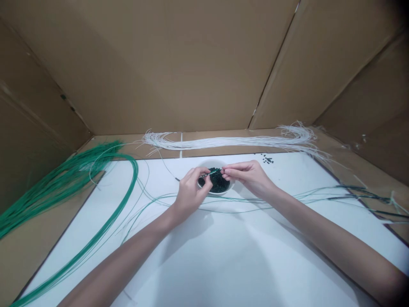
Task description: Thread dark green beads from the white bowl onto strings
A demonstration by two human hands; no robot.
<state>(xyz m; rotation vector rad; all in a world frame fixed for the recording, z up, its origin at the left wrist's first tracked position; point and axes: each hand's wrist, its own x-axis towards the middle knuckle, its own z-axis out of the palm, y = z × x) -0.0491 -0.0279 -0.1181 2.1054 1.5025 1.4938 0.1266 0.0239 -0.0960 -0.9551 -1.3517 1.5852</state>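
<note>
My left hand is closed in a pinch on a thin white strand, whose end points to the right above a bowl. A small dark piece sits on the strand left of that hand. The white bowl holds many small dark green or black beads. My right hand is closed, thumb and fingers pinched together over the bowl's right side, close to the strand's end. What its fingertips hold is too small to make out.
A bundle of white strands lies along the back. Green strands curve down the left side. Thin green strands with dark ends cross the white board. Loose dark beads lie behind my right hand. Cardboard walls surround the board.
</note>
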